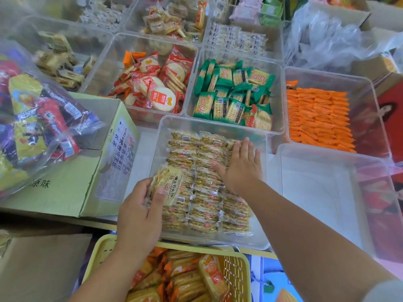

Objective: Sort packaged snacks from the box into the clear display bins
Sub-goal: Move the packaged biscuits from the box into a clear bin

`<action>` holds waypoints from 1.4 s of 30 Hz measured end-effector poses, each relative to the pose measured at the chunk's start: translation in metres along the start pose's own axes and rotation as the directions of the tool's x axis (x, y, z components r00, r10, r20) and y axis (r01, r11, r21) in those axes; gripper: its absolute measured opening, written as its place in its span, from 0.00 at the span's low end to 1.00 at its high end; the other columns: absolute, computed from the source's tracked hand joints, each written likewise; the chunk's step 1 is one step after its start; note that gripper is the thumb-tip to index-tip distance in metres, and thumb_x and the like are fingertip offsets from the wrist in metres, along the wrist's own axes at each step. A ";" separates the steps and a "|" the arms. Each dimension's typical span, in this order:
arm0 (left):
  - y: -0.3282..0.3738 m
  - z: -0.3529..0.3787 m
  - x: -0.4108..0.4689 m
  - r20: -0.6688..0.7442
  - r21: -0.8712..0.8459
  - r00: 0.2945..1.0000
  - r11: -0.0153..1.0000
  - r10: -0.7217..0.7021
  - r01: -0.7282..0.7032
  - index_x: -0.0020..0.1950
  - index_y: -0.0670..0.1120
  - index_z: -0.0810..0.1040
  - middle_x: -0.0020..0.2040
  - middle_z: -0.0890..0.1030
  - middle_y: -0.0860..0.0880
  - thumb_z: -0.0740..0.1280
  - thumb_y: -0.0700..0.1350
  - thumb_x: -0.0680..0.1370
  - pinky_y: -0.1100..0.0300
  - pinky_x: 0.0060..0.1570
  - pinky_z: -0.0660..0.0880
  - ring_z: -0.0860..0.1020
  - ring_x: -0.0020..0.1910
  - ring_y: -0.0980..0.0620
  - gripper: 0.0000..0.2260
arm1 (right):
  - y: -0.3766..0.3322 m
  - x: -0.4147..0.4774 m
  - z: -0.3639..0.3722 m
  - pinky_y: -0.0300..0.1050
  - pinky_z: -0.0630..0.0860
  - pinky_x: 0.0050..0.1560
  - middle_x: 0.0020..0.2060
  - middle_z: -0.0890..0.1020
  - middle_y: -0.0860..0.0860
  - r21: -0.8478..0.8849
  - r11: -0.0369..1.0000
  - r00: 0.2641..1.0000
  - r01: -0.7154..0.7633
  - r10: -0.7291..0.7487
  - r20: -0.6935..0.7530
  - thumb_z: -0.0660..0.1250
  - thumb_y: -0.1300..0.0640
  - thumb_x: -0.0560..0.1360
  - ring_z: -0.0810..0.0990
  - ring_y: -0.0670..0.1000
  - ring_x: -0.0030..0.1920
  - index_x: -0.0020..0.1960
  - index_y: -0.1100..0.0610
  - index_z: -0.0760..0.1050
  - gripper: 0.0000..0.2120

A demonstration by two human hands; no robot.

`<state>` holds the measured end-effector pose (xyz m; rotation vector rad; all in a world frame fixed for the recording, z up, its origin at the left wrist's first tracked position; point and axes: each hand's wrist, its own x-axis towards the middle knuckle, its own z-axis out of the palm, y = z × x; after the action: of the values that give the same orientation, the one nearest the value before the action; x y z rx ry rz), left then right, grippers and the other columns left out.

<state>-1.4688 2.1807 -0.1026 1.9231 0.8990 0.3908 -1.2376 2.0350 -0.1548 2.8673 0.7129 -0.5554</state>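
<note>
Left hand (139, 205): back up, fingers curled round a snack packet (170, 184), thumb laid across its front.
Right hand (241, 168): flat, palm down, fingers straight and slightly spread, ahead and to the right of the left hand, not touching it.
Left forearm (102, 271): bare, reaching forward behind its hand.
Right forearm (305, 225): bare, stretched out behind its hand, pale sleeve (383, 290) at its near end.

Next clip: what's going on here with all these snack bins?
A person is filling the nearest clear bin with small snack packets. The left hand grips one pale yellow packet over the bin's left side. The right hand lies flat, fingers straight, on the rows of packets already inside. Below the hands, a yellow basket holds orange-wrapped crackers, and a cardboard box sits to the left.
</note>
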 end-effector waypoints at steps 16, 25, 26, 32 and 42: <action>0.026 -0.025 0.010 0.158 -0.470 0.865 0.734 -0.476 0.490 0.51 0.51 0.82 0.36 0.85 0.52 0.66 0.47 0.83 0.59 0.30 0.76 0.80 0.30 0.56 0.05 | -0.026 -0.090 -0.044 0.61 0.61 0.73 0.81 0.55 0.51 0.051 0.656 0.620 0.753 -0.682 -0.388 0.76 0.41 0.71 0.58 0.59 0.80 0.79 0.41 0.57 0.43; 0.019 -0.044 -0.012 0.171 0.302 0.981 0.953 -0.087 0.032 0.58 0.52 0.80 0.51 0.83 0.52 0.54 0.66 0.81 0.52 0.49 0.74 0.80 0.51 0.50 0.23 | -0.039 -0.153 -0.038 0.50 0.83 0.45 0.53 0.85 0.51 0.060 0.628 0.561 0.776 -0.643 -0.521 0.72 0.51 0.77 0.84 0.56 0.52 0.65 0.56 0.80 0.18; 0.013 -0.048 -0.015 0.192 0.426 0.979 0.904 -0.060 -0.028 0.62 0.50 0.80 0.55 0.83 0.49 0.55 0.63 0.83 0.49 0.53 0.75 0.80 0.55 0.46 0.22 | -0.043 -0.158 -0.038 0.50 0.82 0.42 0.52 0.85 0.52 0.073 0.686 0.637 0.724 -0.624 -0.453 0.71 0.50 0.78 0.83 0.57 0.52 0.65 0.56 0.80 0.18; -0.017 -0.065 -0.054 0.289 0.700 0.957 0.689 -0.032 -0.188 0.74 0.46 0.75 0.67 0.81 0.46 0.53 0.59 0.85 0.49 0.64 0.71 0.76 0.66 0.43 0.26 | -0.083 -0.164 -0.034 0.54 0.80 0.50 0.56 0.76 0.55 0.070 0.863 0.866 0.500 -0.500 -0.005 0.57 0.50 0.84 0.74 0.58 0.59 0.63 0.57 0.72 0.13; -0.044 -0.100 -0.118 0.318 0.695 0.948 0.682 -0.009 -0.226 0.83 0.53 0.57 0.85 0.51 0.44 0.60 0.68 0.77 0.43 0.75 0.63 0.62 0.78 0.40 0.38 | -0.103 -0.175 -0.025 0.56 0.73 0.65 0.67 0.75 0.57 0.299 0.822 0.836 0.485 -0.536 0.117 0.54 0.41 0.84 0.72 0.60 0.67 0.73 0.54 0.67 0.25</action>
<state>-1.6274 2.1694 -0.0787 2.6886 0.7918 -0.2545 -1.4221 2.0560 -0.0689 2.7609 1.4964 -1.0557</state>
